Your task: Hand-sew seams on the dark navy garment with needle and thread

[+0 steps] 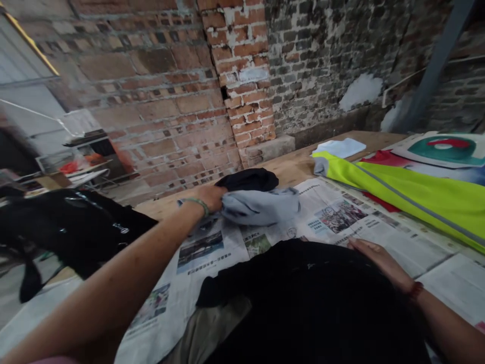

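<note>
On the far part of the table, my left hand (212,197) is closed on the near-left end of a bunched grey garment (261,206). Just behind it lies a folded black garment (248,178). My right hand (373,253) is low over the newspaper, at the right edge of a large black cloth (318,298) that fills the lower middle. Its visible fingers are stretched out toward the left, and the cloth hides part of the hand. An olive-brown fabric (212,328) shows beneath the black cloth.
Newspaper sheets (200,258) cover the wooden table (295,164). To the right lie a fluorescent yellow garment (409,194) with grey strips, a red cloth (382,158) and a green-and-white iron (443,148). A black bag-like item (71,227) sits left. A brick wall (159,91) stands behind.
</note>
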Available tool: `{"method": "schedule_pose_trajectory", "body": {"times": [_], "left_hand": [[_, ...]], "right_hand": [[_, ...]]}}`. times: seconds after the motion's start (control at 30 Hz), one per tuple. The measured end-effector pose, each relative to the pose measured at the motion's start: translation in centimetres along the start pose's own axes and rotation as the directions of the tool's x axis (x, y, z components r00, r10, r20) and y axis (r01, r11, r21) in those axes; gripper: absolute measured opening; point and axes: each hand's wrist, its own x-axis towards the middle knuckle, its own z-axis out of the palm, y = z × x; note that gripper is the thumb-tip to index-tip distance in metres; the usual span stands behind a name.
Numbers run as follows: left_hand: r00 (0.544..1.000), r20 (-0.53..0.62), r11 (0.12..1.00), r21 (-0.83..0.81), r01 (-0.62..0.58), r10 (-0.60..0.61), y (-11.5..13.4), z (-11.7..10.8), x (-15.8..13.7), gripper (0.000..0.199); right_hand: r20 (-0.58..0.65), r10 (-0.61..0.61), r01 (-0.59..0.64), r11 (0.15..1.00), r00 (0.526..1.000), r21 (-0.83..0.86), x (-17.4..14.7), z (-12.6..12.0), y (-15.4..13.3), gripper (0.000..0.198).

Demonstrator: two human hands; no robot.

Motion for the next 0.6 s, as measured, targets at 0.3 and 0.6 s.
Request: {"method": "schedule_pose_trajectory", "body": {"times": [0.3, 0.6], "left_hand": [[0.971, -0.216, 0.951, -0.264, -0.160, 0.104, 1.3, 14.1, -11.9, 0.068], [0.955, -0.258, 0.822, -0.568, -0.026, -0.147, -0.3, 12.2, -31.9, 0.036]], "right_hand": [[-0.037, -0.022, 0.021, 0.999, 0.999, -0.030, 0.1, -0.5, 0.7, 0.035], [0.082, -0.019, 0.018, 1.000, 0.996, 0.011, -3.4, 0.0, -0.8, 0.033]]}}
